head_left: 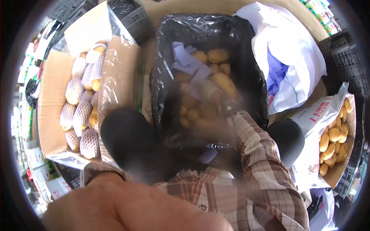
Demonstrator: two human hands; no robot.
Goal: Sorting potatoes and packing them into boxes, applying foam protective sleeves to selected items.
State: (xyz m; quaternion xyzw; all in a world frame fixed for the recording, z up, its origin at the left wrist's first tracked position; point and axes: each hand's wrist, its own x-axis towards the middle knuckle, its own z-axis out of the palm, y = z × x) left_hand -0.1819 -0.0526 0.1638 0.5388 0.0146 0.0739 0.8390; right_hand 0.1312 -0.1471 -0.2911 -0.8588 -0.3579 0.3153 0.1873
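A crate or box lined with a black plastic bag [162,69] stands between my knees, with loose potatoes [224,83] and pale paper slips [185,57] inside. My right hand [212,91], blurred, reaches down into it among the potatoes. Its fingers are hard to make out, so a grip cannot be told; a dark band circles the wrist. Close to the camera, my left hand [138,202] looms large at the bottom, its fingers not visible. To the left, a cardboard box [52,95] with a clear plastic liner holds several potatoes in white foam net sleeves [82,112].
At the right, an open white woven sack [289,37] contains purple-looking slips. Below it, another cardboard box [347,170] is full of bare potatoes [334,135], its printed plastic liner [309,130] folded outward. Dark plastic crates [133,23] stand behind. A loose slip [208,155] lies near my lap.
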